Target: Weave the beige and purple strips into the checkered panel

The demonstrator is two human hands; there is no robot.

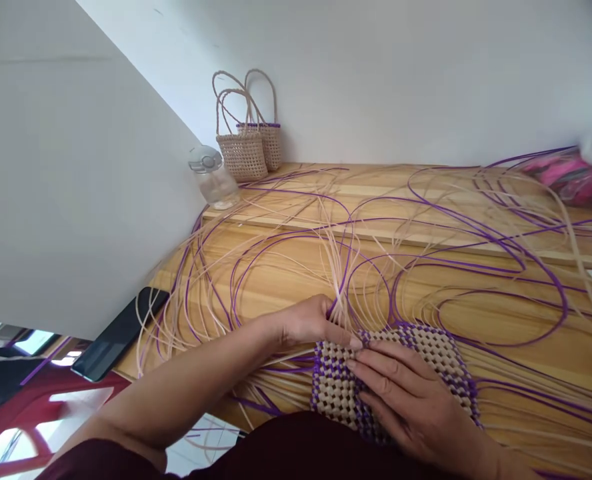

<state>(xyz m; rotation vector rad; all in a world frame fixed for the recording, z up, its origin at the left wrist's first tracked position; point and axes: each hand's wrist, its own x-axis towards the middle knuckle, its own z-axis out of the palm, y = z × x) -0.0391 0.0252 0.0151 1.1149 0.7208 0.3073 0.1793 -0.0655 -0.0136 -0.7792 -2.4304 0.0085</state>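
Observation:
A woven panel (337, 393) in beige and purple, with a checked pattern, lies on the table close to my body. Long loose strands fan out from its edges. My left hand (309, 325) is at the panel's far left corner, closed round a bunch of beige and purple strands (339, 283) that rise from that edge. Its thumb rests on the weave. Across the panel's middle lies my right hand (411, 397), fingers stretched out and pressing flat, the tips near my left thumb. Part of the panel is hidden under this hand.
Purple and beige strands spread over the wooden table (286, 267) and its raised back step. Two small woven bags (243, 155) and a clear lidded jar (215, 177) stand at the back left. A dark phone (121, 333) lies at the left edge. Pink material (571, 177) sits back right.

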